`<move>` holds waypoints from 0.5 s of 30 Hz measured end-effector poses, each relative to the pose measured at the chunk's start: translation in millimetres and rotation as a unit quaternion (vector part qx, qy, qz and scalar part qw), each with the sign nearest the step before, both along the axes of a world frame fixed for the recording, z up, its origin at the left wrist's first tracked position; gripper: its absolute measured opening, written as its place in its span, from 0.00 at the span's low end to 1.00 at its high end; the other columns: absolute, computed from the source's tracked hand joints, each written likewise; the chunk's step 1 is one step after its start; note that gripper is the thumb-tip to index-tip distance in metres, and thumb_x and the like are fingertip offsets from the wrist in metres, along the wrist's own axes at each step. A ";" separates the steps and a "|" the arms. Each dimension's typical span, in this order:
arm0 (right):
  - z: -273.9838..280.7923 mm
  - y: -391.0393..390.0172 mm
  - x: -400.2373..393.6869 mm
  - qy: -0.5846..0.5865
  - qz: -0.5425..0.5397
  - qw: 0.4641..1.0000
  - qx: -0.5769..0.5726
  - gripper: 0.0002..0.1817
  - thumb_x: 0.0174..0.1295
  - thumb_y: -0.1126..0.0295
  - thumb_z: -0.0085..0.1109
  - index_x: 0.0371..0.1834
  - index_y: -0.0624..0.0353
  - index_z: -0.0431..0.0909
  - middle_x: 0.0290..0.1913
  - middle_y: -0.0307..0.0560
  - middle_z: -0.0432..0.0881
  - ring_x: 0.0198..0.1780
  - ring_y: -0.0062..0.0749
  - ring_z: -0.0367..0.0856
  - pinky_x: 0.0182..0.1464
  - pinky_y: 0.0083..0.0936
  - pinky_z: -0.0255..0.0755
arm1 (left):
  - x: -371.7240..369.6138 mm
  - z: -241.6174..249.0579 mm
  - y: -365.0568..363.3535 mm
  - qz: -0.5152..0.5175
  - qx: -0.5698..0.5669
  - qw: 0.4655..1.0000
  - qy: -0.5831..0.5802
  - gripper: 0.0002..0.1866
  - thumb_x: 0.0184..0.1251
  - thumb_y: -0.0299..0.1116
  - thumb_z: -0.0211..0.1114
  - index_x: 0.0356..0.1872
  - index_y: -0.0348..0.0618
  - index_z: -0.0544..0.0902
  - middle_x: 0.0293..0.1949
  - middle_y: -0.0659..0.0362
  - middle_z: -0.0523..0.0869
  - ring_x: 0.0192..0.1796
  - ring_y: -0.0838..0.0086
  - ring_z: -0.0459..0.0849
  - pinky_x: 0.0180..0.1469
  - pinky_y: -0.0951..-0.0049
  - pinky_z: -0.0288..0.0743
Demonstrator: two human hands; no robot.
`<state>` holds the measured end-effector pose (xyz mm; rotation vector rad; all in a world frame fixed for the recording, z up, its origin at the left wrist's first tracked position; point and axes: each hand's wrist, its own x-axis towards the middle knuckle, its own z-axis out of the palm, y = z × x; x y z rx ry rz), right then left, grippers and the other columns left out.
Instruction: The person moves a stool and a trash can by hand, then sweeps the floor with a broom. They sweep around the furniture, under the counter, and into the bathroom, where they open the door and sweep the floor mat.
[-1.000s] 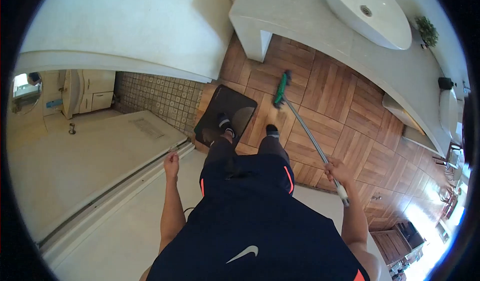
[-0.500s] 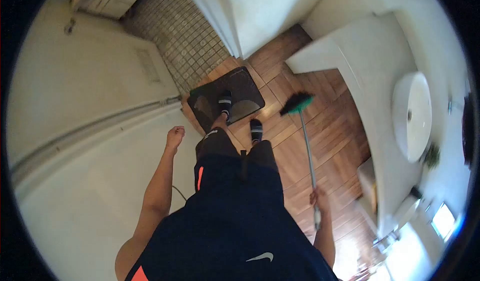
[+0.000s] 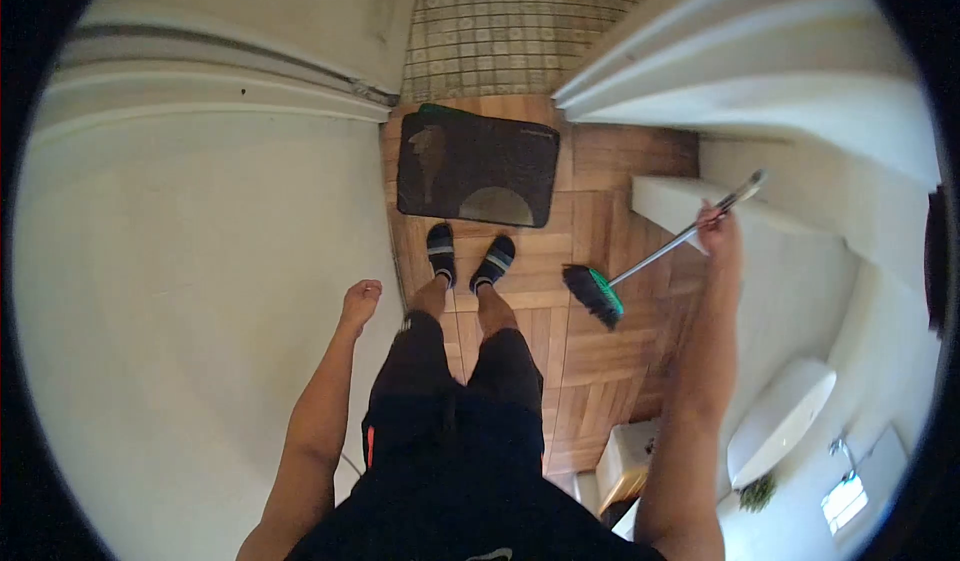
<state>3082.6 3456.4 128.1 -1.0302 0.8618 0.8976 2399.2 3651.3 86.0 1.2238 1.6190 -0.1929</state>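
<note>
My right hand (image 3: 717, 229) is wrapped round the upper part of the metal handle of a broom (image 3: 655, 256), above the white counter's end. The green head with black bristles (image 3: 594, 296) is tilted over the wood floor, to the right of my feet. Beside the pale wall on the left hangs my left hand (image 3: 362, 301), its fingers curled in and nothing seen in them. A dark mat (image 3: 478, 169) lies on the floor just ahead of my feet, with a green edge showing under its far left corner.
Beyond the mat is a doorway to a tiled floor (image 3: 490, 31). A white door frame (image 3: 590, 101) stands at its right. The white counter (image 3: 780, 271) with a basin (image 3: 785, 426) runs along the right side, near a small plant (image 3: 757, 493).
The view has turned. My feet have come off the mat onto the wood floor. My right hand has moved forward, and the broom's handle end now points up and away to the right.
</note>
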 end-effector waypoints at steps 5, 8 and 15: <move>-82.8 40.0 140.4 -0.072 0.112 0.991 0.023 0.15 0.66 0.68 0.39 0.42 0.73 0.66 0.22 0.41 0.69 0.18 0.24 0.67 0.18 0.17 0.66 | -11.0 -94.9 21.4 -0.056 0.029 0.998 0.015 0.11 0.61 0.32 0.55 0.39 0.40 0.82 0.36 0.54 0.85 0.38 0.71 0.81 0.43 0.72 0.74; -124.6 -30.0 167.6 -0.257 0.060 0.962 0.066 0.23 0.69 0.57 0.34 0.45 0.74 0.64 0.31 0.53 0.71 0.29 0.39 0.71 0.27 0.25 0.71 | -22.3 -194.9 33.5 -0.064 0.022 0.998 0.013 0.11 0.60 0.33 0.56 0.39 0.40 0.82 0.35 0.55 0.85 0.37 0.70 0.82 0.43 0.71 0.74; -288.5 32.6 -149.3 -0.318 0.418 0.796 -0.301 0.20 0.67 0.59 0.44 0.56 0.57 0.70 0.31 0.41 0.74 0.27 0.22 0.75 0.24 0.16 0.69 | 2.9 -407.7 108.7 -0.106 0.068 0.992 0.028 0.13 0.59 0.34 0.58 0.43 0.39 0.79 0.37 0.47 0.84 0.40 0.57 0.83 0.46 0.64 0.75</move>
